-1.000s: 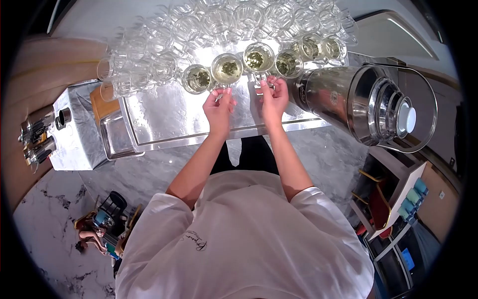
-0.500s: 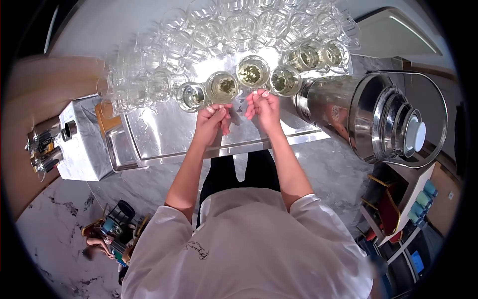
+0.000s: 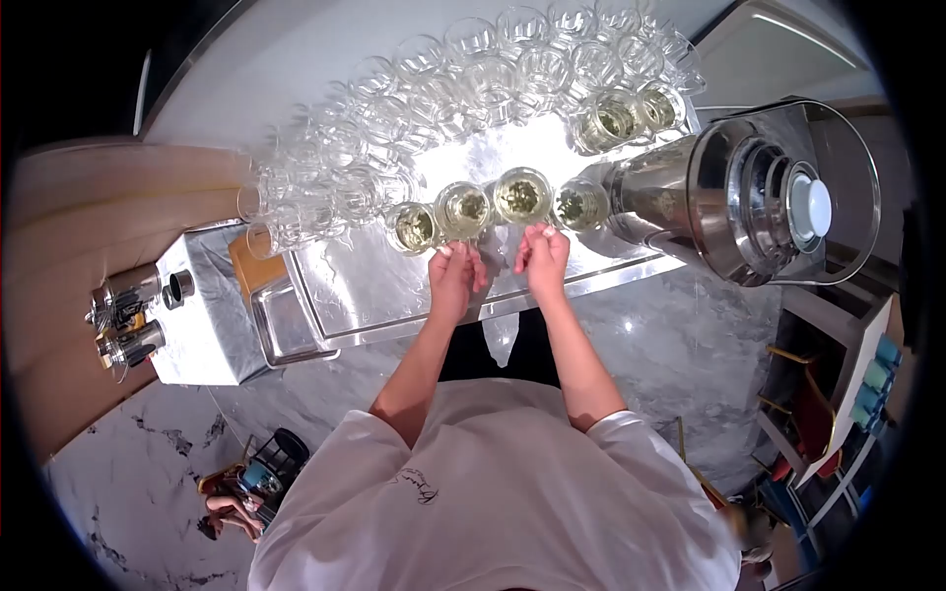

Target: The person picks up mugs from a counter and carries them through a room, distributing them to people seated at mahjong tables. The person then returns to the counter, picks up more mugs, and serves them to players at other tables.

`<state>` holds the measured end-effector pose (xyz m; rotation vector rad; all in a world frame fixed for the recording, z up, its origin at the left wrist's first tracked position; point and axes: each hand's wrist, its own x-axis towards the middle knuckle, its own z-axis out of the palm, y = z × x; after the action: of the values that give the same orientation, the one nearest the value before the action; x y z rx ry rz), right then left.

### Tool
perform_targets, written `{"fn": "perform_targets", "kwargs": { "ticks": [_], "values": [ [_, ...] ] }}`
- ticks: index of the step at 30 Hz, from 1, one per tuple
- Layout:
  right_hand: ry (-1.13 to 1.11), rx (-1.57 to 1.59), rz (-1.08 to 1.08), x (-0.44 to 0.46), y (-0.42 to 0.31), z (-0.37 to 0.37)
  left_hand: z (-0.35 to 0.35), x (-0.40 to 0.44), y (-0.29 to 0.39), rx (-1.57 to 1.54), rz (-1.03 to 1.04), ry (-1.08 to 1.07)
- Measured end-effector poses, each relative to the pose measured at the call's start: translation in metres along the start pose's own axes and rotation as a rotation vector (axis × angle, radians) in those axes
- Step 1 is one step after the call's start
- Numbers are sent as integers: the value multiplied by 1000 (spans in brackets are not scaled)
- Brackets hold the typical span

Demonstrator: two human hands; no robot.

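Note:
My left hand (image 3: pixel 455 281) has its fingers curled together just below a glass of pale liquid with leaves (image 3: pixel 463 210). Close on its right, the bent fingertips of my right hand (image 3: pixel 545 260) reach the near side of another leaf-filled glass (image 3: pixel 522 195). Whether either hand pinches anything cannot be made out. At the two ends of this row stand one more such glass (image 3: pixel 412 229) on the left and another glass with leaves (image 3: pixel 580 205) on the right. All four rest on a wet steel tray (image 3: pixel 384 295).
Many clear glasses (image 3: pixel 490 81) crowd the back of the tray, with two leaf-filled glasses (image 3: pixel 613 120) at the right. A large steel jug (image 3: pixel 660 197) lies close on the right. A small metal tray (image 3: pixel 288 325) and a marbled box (image 3: pixel 212 305) stand left.
The view has shifted and turned, so everything sits lower and further right. The glass by my right hand appears slightly nearer my body, more in line with its neighbours. Both hands keep their curled pose.

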<state>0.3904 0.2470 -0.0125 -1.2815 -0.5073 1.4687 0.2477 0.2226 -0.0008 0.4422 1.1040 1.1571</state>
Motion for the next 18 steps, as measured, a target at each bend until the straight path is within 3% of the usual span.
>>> {"fn": "perform_targets", "kwargs": {
  "ticks": [6, 14, 18],
  "values": [
    [141, 64, -17, -25, 12, 8, -19, -5, -7, -26, 62, 142],
    [254, 97, -112, -51, 19, 24, -43, -14, 23, 121, -46, -9],
    [304, 69, -179, -84, 3, 31, -53, -28, 40, 233, 2, -145]
  ]
}}
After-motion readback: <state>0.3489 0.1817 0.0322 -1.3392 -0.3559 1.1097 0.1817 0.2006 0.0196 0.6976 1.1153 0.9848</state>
